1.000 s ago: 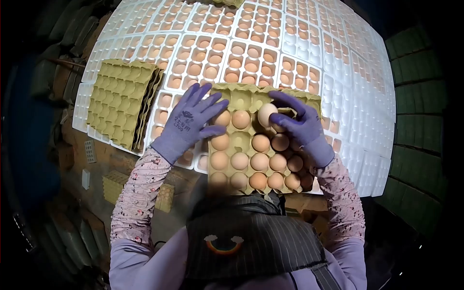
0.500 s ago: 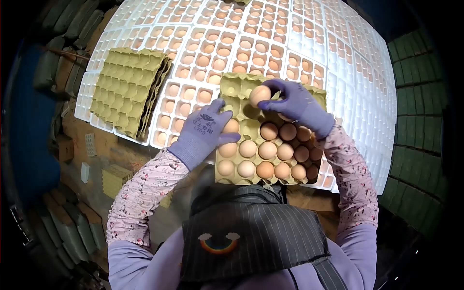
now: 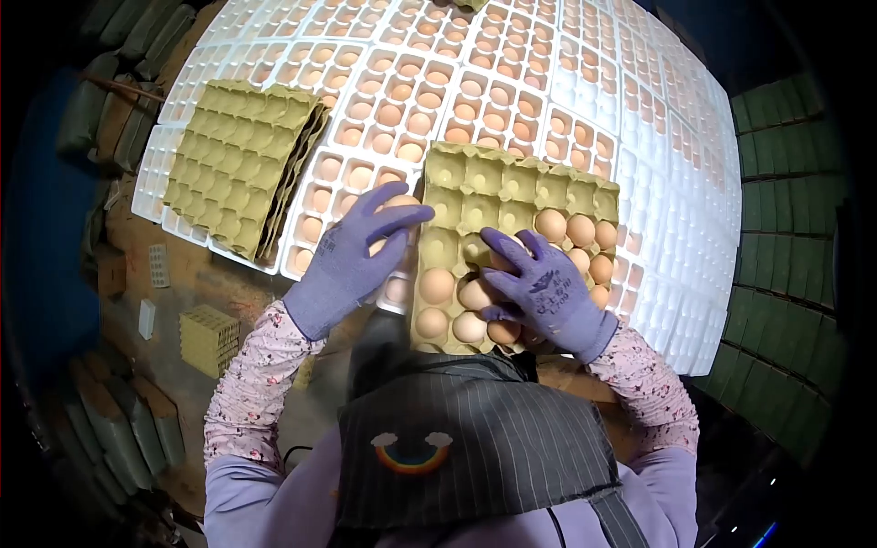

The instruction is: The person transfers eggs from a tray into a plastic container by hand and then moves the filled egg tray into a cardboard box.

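Note:
My left hand [image 3: 352,260], in a purple glove, is at the left edge of a yellow-green pulp egg tray [image 3: 493,178]. Its fingers curl around a brown egg [image 3: 400,204], partly hidden, above a white tray. My right hand [image 3: 554,297], gloved alike, reaches down over the pulp tray with its fingers around an egg [image 3: 477,294] in the lower rows. Some eggs there are hidden beneath the palm. More brown eggs [image 3: 551,225] sit in the right part, and the upper cups hold nothing.
White trays [image 3: 388,114] with eggs cover the large surface ahead. A stack of pulp trays [image 3: 233,164] lies on them at the left. Another stack [image 3: 208,338] stands on the floor. Green stacked blocks [image 3: 781,201] line the right side.
The left hand has moved left with an egg from the pulp tray, leaving that cup bare. The right hand has released its earlier egg and moved down to the lower rows.

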`<state>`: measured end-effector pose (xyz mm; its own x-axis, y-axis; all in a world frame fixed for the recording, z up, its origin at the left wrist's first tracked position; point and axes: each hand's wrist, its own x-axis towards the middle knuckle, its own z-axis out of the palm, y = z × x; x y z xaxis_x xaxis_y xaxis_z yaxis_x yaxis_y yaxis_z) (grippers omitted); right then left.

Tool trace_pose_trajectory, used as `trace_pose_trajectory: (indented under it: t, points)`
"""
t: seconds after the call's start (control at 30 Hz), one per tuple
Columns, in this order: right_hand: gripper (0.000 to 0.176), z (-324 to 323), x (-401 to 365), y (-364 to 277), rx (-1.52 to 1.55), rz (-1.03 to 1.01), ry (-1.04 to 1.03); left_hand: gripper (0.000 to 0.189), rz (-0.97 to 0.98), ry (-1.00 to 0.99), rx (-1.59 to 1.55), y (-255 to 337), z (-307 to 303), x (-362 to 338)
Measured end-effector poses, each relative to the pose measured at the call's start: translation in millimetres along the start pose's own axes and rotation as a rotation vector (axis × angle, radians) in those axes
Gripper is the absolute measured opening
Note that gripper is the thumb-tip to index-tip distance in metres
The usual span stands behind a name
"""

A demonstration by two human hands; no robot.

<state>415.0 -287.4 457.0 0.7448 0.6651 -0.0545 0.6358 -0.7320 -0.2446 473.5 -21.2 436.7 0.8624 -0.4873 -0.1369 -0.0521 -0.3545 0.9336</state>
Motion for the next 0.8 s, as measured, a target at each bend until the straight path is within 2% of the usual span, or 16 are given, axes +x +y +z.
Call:
trace_pose_trajectory:
  t: [0.07, 0.13, 0.17, 0.23, 0.33, 0.4, 0.47, 0.57, 0.6, 0.67, 0.7, 0.73, 0.77, 0.8]
  points:
    - [0.037, -2, -6, 4, 0.036, 0.01, 0.016, 0.035, 0.031, 0.058, 0.014, -23, -3, 2]
    - [0.039, -4, -10, 6, 0.218, 0.073, 0.076, 0.034, -0.053, 0.066, -0.19, -29, -6, 2]
    - [0.039, -4, -12, 6, 0.215, 0.076, 0.071, 0.032, -0.066, 0.065, -0.207, -27, -6, 0]
    - [0.04, -8, -15, 9, 0.833, 0.42, 0.089, 0.032, -0.05, 0.05, -0.181, -24, -4, -3]
    - [0.048, -32, -12, 14, 1.8, 0.799, 0.138, 0.031, -0.011, 0.048, -0.194, -31, 0, 1]
    - [0.055, -42, -9, 15, 1.82, 0.958, 0.083, 0.031, -0.055, 0.046, -0.231, -33, 0, 10]
    - [0.059, -37, -6, 23, 1.821, 0.742, 0.068, 0.031, -0.03, 0.053, -0.268, -27, 5, 20]
    - [0.06, -29, -1, 25, 1.674, 0.711, 0.065, 0.031, -0.01, 0.035, -0.264, 3, 3, 26]
    - [0.056, -29, 1, 23, 1.784, 0.829, 0.122, 0.031, -0.029, 0.035, -0.26, 8, 2, 28]
    - [0.051, -25, 9, 32, 1.726, 0.791, 0.189, 0.029, -0.073, 0.015, -0.317, 13, -1, 28]
    - [0.049, -21, 11, 32, 1.389, 0.738, 0.193, 0.029, 0.027, 0.022, -0.144, 0, 0, 25]
    - [0.046, -19, 10, 31, 1.099, 0.657, 0.205, 0.029, 0.018, 0.016, -0.141, 0, -2, 20]
    - [0.044, -18, 9, 30, 0.795, 0.603, 0.23, 0.033, 0.159, -0.064, 0.17, 1, -2, 13]
    - [0.044, -20, 5, 31, 0.798, 0.614, 0.233, 0.037, 0.307, -0.145, 0.476, 3, 0, 8]
